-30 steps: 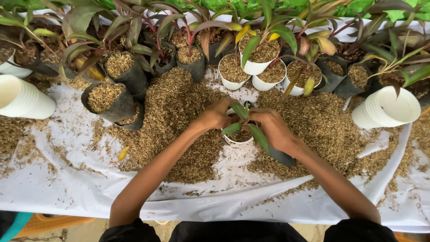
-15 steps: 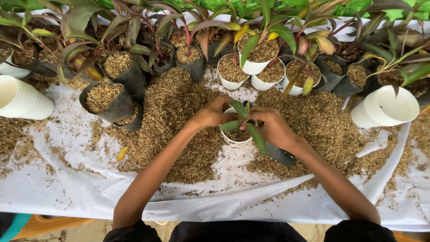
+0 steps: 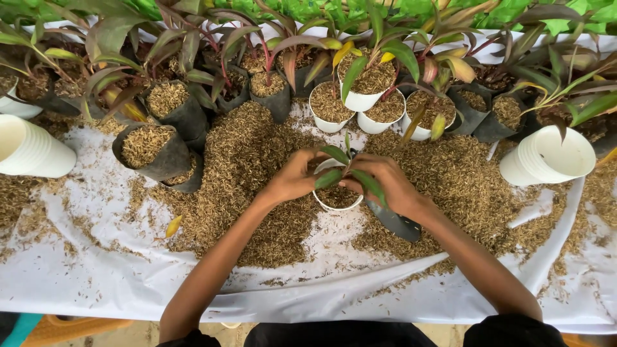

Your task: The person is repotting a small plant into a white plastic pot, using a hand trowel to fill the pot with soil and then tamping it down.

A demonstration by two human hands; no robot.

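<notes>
A small white pot [image 3: 337, 204] partly filled with rice-husk mix stands in the middle of the white sheet [image 3: 116, 283]. A green seedling [image 3: 344, 168] with a few narrow leaves rises from it. My left hand [image 3: 292, 177] cups the pot's left rim, fingers curled over the edge. My right hand [image 3: 384, 183] grips the right rim and the base of the seedling. An empty black grow bag [image 3: 394, 222] lies flat under my right wrist.
Heaps of husk [image 3: 241, 170] spread left and right of the pot. Filled black bags [image 3: 154, 149] and white pots [image 3: 360, 90] with plants line the far edge. Stacks of empty white pots lie at the left [image 3: 29, 149] and right [image 3: 546, 157].
Both hands have stayed around the pot; the fingers shifted slightly on the rim and the seedling base. Nothing else moved.
</notes>
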